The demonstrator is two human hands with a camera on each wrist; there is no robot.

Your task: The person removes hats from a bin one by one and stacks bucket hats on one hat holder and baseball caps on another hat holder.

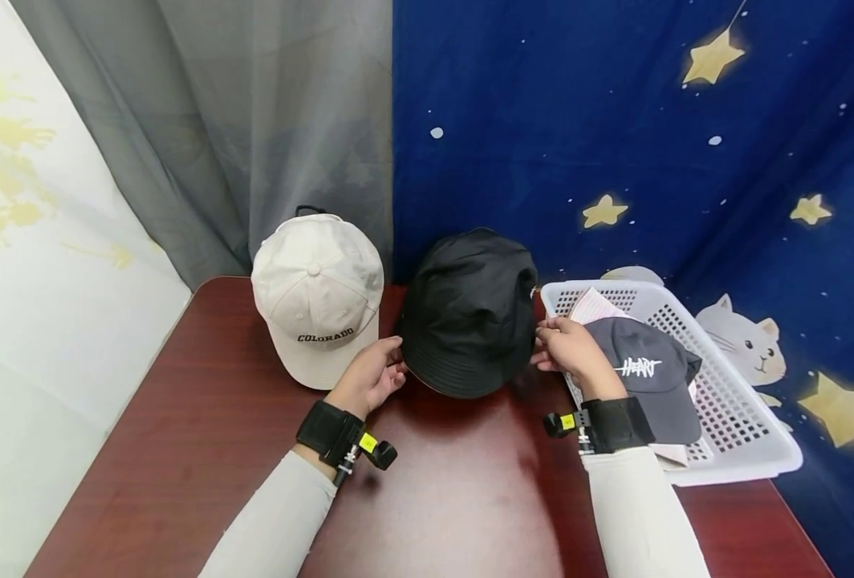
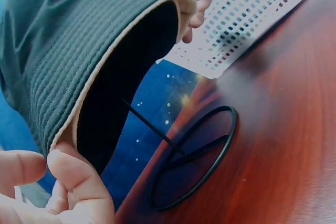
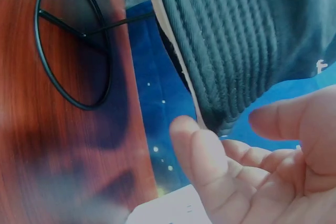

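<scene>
Three hats were in view: one beige cap [image 1: 317,297], one black bucket hat [image 1: 468,313], one dark cap [image 1: 647,369]. One white basket [image 1: 745,433] and two hands were present.

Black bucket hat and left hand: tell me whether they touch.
Touching. The left wrist view shows the left hand pinching the brim of the black bucket hat between thumb and finger.
</scene>
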